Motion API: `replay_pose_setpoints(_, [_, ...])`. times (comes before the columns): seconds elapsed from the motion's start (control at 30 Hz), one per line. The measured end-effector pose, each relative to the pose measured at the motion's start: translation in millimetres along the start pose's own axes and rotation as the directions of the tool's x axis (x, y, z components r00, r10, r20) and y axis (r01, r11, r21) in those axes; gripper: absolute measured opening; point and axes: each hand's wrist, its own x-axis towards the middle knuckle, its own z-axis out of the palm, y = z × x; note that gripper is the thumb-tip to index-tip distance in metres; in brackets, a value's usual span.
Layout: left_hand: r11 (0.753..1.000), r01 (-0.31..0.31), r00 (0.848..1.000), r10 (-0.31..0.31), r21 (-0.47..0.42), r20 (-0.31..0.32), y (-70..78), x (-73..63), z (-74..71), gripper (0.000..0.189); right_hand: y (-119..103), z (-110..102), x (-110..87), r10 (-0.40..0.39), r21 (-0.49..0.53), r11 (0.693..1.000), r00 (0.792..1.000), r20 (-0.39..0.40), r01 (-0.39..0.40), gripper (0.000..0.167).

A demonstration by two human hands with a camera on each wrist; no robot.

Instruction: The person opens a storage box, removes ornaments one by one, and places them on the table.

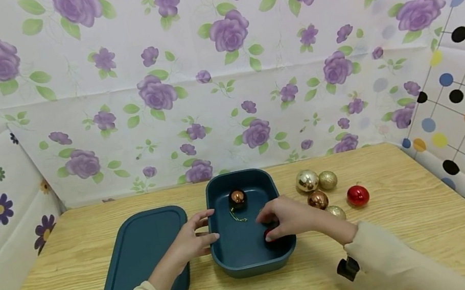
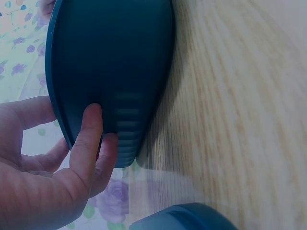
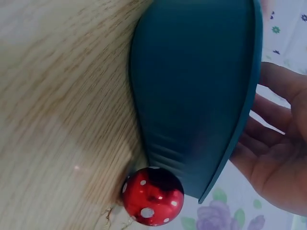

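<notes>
Inside a dark blue rectangular tub [image 1: 247, 269], my right hand [image 1: 289, 215] reaches over the right wall with bent fingers and holds a red bauble [image 1: 269, 235] low by that side. The hand covers most of the bauble. My left hand [image 1: 195, 239] is at the opposite side, its fingers spread and touching the tub's left wall [image 2: 110, 62]. Toward the far end of the tub lies a shiny copper bauble [image 1: 237, 197] with a gold cord trailing from it. In the right wrist view, fingers [image 3: 276, 110] pass behind the tub's rim.
Right of the tub are a shiny gold bauble [image 1: 307, 180], a copper one [image 1: 317, 200], glittery gold ones [image 1: 328, 180] and a red one with white dots [image 3: 152, 196]. A matching blue lid [image 1: 141, 249] lies flat on the wooden table at left. Floral cloth [image 1: 204, 93] hangs behind.
</notes>
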Motion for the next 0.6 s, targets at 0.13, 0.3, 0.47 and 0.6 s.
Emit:
replay_pose_setpoints(0.13, [1.000, 0.002, 1.000, -0.002, 0.000, -0.001, 0.3, 0.0, 0.1, 0.057, -1.7, 3.7, 7.3, 0.015, -0.093, 0.996, 0.999, 0.045, -0.011, 0.033])
replay_pose_setpoints(0.3, [1.000, 0.003, 1.000, -0.003, 0.001, -0.005, 0.2, -0.4, 0.4, 0.057, -8.7, 6.3, 13.7, 0.082, -0.196, 0.979, 0.992, 0.100, -0.062, 0.032])
replay_pose_setpoints(0.47, [1.000, 0.004, 1.000, -0.004, 0.002, -0.009, 0.7, -0.7, 0.9, 0.057, -15.5, 7.2, 17.1, 0.145, -0.285, 0.953, 0.979, 0.141, -0.100, 0.031])
replay_pose_setpoints(0.6, [1.000, 0.004, 1.000, -0.004, 0.002, -0.007, 1.2, -0.8, 1.0, 0.058, -17.2, 9.1, 18.8, 0.176, -0.315, 0.941, 0.973, 0.149, -0.122, 0.030])
